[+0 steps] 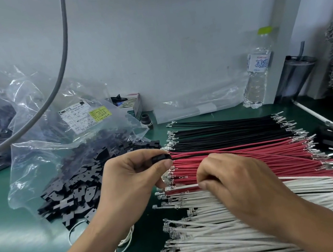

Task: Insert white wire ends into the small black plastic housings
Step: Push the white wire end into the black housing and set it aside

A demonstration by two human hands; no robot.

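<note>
My left hand (134,174) pinches a small black plastic housing (161,158) between thumb and fingers, above the left ends of the red wires (241,157). A red and a black wire run from the housing off to the right. My right hand (234,182) rests on the wire rows and pinches one white wire (183,187) near its metal terminal, just below the housing. The pile of white wires (209,231) lies under and in front of my right hand. A heap of black housings (79,186) spills from a clear bag at the left.
Black wires (227,132) lie behind the red ones on the green mat (10,246). Clear plastic bags (36,115), a water bottle (257,69), a dark tumbler (296,76) and a small box (134,106) stand along the back wall. A grey cable (61,61) hangs at the left.
</note>
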